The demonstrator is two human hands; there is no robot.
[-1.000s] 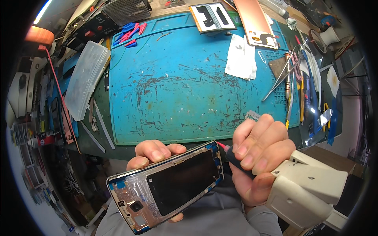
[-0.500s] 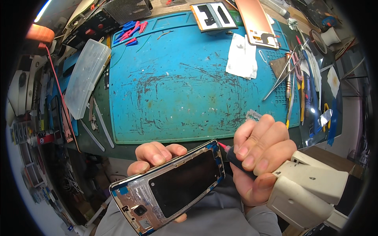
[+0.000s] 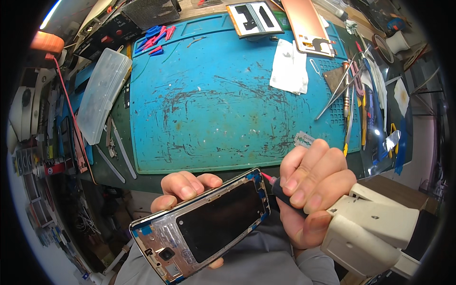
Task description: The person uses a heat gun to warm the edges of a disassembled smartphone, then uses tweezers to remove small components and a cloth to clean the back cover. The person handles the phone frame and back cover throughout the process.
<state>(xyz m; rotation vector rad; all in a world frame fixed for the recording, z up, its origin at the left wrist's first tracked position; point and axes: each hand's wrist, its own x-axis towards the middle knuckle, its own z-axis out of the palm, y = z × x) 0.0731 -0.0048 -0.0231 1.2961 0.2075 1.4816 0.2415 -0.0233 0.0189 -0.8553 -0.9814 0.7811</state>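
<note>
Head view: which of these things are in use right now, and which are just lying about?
In use:
- phone frame, in left hand
- black-handled tool, in right hand

Lying about:
- white cloth
- tweezers
- clear plastic case
- blue mat

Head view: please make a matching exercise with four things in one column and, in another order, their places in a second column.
1. phone frame
2. white cloth
3. clear plastic box
4. tweezers

a. left of the blue mat
b. held in the left hand
c. right edge of the mat
d. upper right area of the mat

Pairs: 1-b, 2-d, 3-a, 4-c
</note>
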